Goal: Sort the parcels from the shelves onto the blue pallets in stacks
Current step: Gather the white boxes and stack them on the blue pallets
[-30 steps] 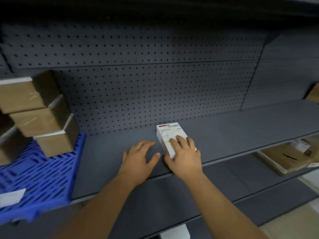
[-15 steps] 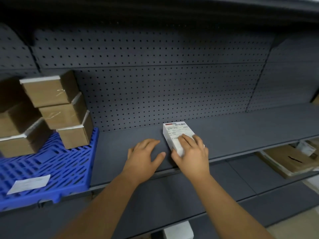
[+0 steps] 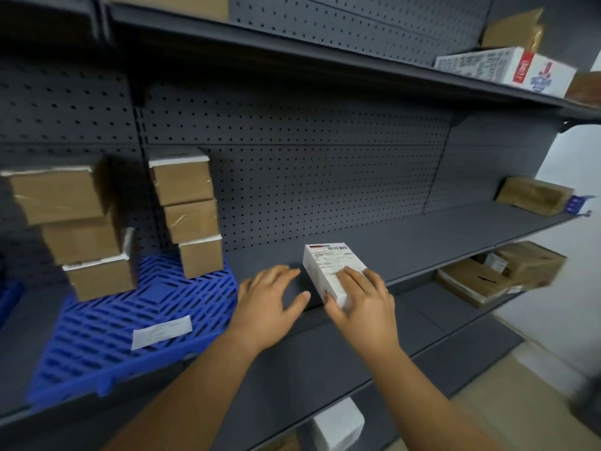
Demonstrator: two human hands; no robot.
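Lying flat with fingers spread, the left hand [image 3: 271, 302] rested on the shelf [image 3: 455, 229] right of the pallet [image 3: 107, 336], beside the small white labelled parcel [image 3: 331, 271] gripped by the right hand [image 3: 361, 307].

Bare forearms [image 3: 201, 385], no sleeves.

A white parcel [image 3: 331, 271] with a printed label lies near the front edge of the grey shelf [image 3: 439, 236]. The right hand [image 3: 361, 301] holds its near end, fingers over the top and thumb on the left side. The left hand [image 3: 270, 304] rests flat on the shelf just beside it. At the shelf's left end, a blue pallet [image 3: 107, 327] carries two stacks of brown boxes [image 3: 192, 209].
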